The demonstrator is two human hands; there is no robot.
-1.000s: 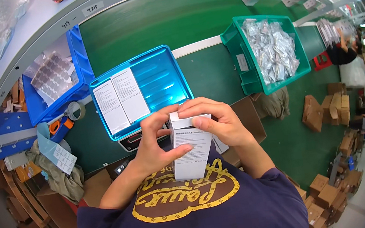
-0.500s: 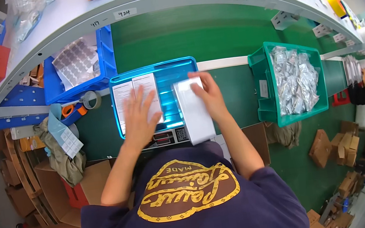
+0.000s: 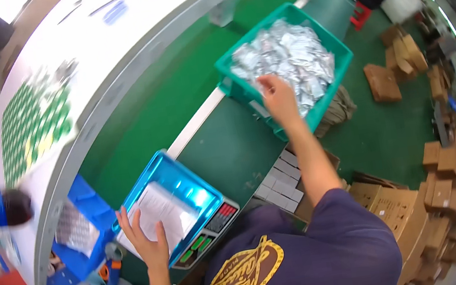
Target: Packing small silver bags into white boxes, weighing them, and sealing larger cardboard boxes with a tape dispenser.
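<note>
My left hand [image 3: 146, 237] is open, fingers spread, over the near left end of a shiny blue tray [image 3: 212, 195]. White printed sheets [image 3: 170, 207] lie in the tray beside and partly under it; whether the palm touches them I cannot tell. The tray rests on a scale [image 3: 199, 247] with a lit green display. My right hand [image 3: 280, 99] reaches over the left side of a green bin [image 3: 325, 119] heaped with silvery packets [image 3: 294, 53]. Its fingers are curled together at the packets' edge; what they hold is too blurred to name.
A grey-edged shelf [image 3: 102, 90] runs above the dark green bench [image 3: 234, 147], carrying a sheet of green stickers [image 3: 36, 124] and a bottle of dark drink [image 3: 5, 208]. Below it is a blue bin [image 3: 83, 217]. Small white boxes [image 3: 280, 179] and cardboard cartons [image 3: 394, 206] stand near my right side.
My view has swung right. The right hand has let go of the long white stack and moved from the tray to the green bin. The left hand stays over the tray.
</note>
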